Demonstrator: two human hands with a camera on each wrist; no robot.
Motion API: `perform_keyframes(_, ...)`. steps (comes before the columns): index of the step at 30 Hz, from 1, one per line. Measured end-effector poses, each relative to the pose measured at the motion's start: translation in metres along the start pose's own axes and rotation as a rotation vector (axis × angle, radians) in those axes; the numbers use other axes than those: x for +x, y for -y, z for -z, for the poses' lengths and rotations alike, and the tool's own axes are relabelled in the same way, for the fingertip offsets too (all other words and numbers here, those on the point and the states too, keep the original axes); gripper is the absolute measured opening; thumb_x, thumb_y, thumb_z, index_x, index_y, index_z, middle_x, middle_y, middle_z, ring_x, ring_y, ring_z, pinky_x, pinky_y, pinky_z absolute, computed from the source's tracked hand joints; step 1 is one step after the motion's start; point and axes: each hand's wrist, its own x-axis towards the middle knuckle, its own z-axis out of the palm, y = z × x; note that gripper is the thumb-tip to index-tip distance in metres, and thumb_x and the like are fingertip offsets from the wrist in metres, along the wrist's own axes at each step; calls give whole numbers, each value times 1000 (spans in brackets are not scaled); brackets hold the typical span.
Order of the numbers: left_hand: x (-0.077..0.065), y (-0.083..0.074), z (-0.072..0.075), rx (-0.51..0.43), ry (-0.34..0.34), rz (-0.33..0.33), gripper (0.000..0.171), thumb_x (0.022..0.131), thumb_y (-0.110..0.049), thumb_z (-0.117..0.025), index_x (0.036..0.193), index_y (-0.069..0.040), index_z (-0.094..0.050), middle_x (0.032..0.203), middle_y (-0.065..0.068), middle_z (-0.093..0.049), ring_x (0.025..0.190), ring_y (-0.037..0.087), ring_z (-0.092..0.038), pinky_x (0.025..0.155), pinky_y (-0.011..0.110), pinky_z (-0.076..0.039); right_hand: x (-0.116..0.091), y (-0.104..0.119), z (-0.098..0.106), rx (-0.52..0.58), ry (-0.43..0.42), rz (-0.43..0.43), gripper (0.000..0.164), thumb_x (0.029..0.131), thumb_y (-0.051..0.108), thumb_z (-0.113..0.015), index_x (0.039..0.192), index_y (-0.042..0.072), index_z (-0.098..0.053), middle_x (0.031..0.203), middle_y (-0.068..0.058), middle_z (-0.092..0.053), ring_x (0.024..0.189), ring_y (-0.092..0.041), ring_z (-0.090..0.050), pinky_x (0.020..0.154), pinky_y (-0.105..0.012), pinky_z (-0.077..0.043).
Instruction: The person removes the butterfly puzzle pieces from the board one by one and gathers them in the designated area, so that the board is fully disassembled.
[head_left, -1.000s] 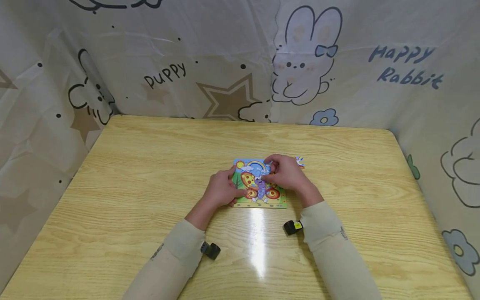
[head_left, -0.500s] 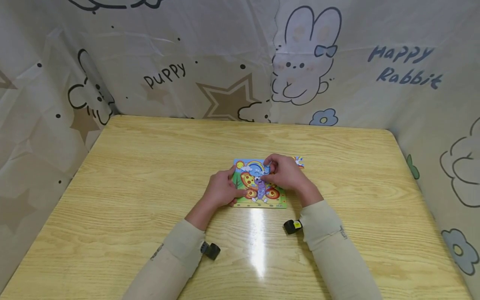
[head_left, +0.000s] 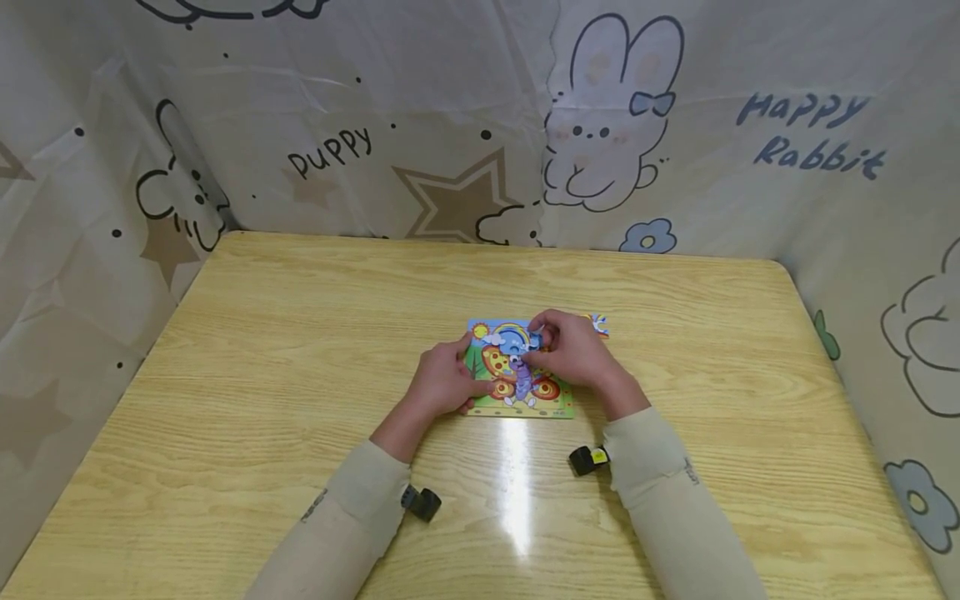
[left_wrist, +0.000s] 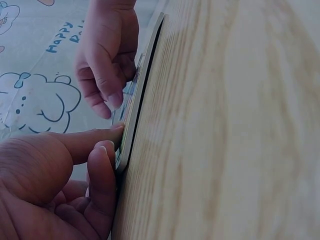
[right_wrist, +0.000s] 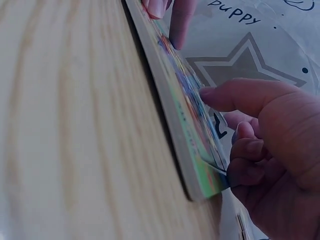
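Observation:
A jigsaw puzzle (head_left: 524, 401) with a butterfly, a sun and a rainbow lies flat on the wooden table in the head view. My left hand (head_left: 444, 377) holds the board at its left edge, thumb on the picture and the other fingers along the side. At the upper right of the board, my right hand (head_left: 573, 347) pinches a blue puzzle piece (head_left: 534, 341) between thumb and forefinger. That piece is partly hidden by the fingers. In the right wrist view the right thumb (right_wrist: 208, 93) touches the picture side, with the board (right_wrist: 190, 165) seen edge-on.
Just beyond the right hand lies a loose puzzle piece (head_left: 599, 323), partly covered by that hand. The table (head_left: 300, 333) is bounded at the back and sides by a printed curtain (head_left: 450, 108). A small black wrist camera (head_left: 422, 503) hangs from the left cuff.
The blue piece under the right fingers has shifted slightly over the top of the board. The right hand has barely moved; the left hand stays where it was.

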Motion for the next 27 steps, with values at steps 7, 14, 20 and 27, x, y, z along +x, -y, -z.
perform_keyframes(7, 0, 1, 0, -7, 13, -21, 95, 82, -13, -86, 157, -9, -28, 59, 10, -60, 40, 18, -56, 40, 29, -48, -4, -2, 1, 38, -8, 14, 35, 81, 16, -86, 108, 7, -66, 79, -7, -56, 65, -20, -50, 63, -34, -45)
perform_keyframes(14, 0, 1, 0, -3, 3, -12, 95, 81, -14, -86, 157, -10, -29, 59, 10, -59, 41, 18, -56, 42, 30, -49, -9, 0, 5, 54, -30, 29, 37, 79, 15, -87, 109, 7, -66, 79, -9, -56, 64, -20, -48, 64, -34, -44)
perform_keyframes(20, -1, 1, 1, -5, 0, -13, 95, 81, -13, -86, 158, -10, -29, 58, 10, -58, 41, 18, -56, 42, 30, -50, -15, 0, 9, 31, -41, 37, 37, 80, 15, -86, 110, 6, -65, 80, -10, -57, 64, -20, -47, 65, -34, -43)
perform_keyframes(27, -1, 1, 0, -10, 7, -19, 95, 82, -12, -85, 158, -9, -28, 58, 10, -59, 40, 17, -55, 40, 27, -47, -26, -4, 18, 28, -65, 55, 36, 80, 11, -85, 108, 4, -66, 75, -8, -54, 62, -20, -44, 60, -31, -40)
